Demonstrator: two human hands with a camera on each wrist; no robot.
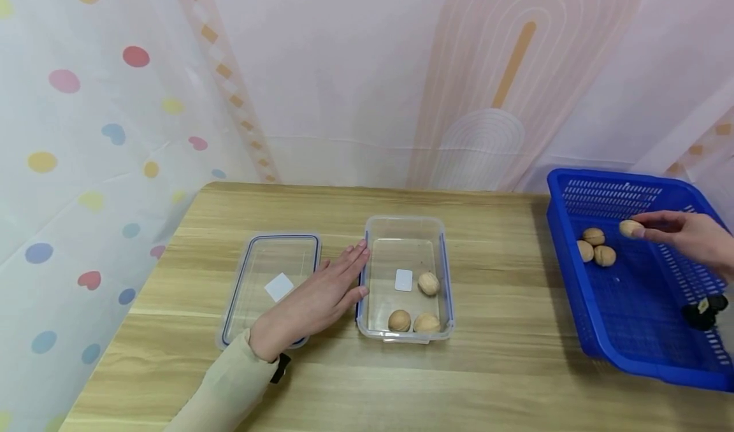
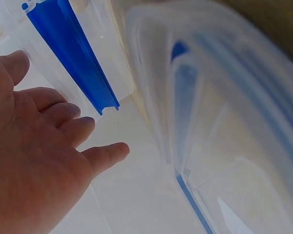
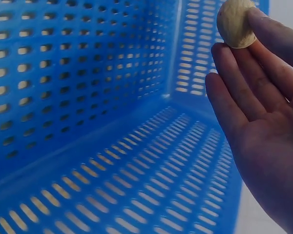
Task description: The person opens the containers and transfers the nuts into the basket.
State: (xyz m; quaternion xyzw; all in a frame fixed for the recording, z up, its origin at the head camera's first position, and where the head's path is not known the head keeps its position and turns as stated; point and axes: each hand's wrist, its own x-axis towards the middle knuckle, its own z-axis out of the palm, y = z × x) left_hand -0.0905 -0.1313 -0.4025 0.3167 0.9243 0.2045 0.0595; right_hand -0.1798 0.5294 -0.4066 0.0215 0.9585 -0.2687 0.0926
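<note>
Between thumb and fingertips, my right hand (image 1: 690,236) pinches a walnut (image 3: 236,23) above the blue basket (image 1: 596,339). Three more walnuts (image 1: 604,255) lie together on the basket's left side. My left hand (image 1: 315,301) has its fingers extended, its fingertips at the left wall of the clear plastic container (image 1: 381,228); in the left wrist view, the hand (image 2: 44,141) shows its palm beside the container's blue-edged side (image 2: 71,51). Inside the container are three walnuts (image 1: 427,283), towards its near right, and a small white card (image 1: 404,280).
A clear lid (image 1: 258,253) with a blue seal and a white square label (image 1: 279,287) lies left of the container, partly under my left hand and forearm. The wooden table (image 1: 499,368) meets a patterned curtain (image 1: 344,88) along its back edge.
</note>
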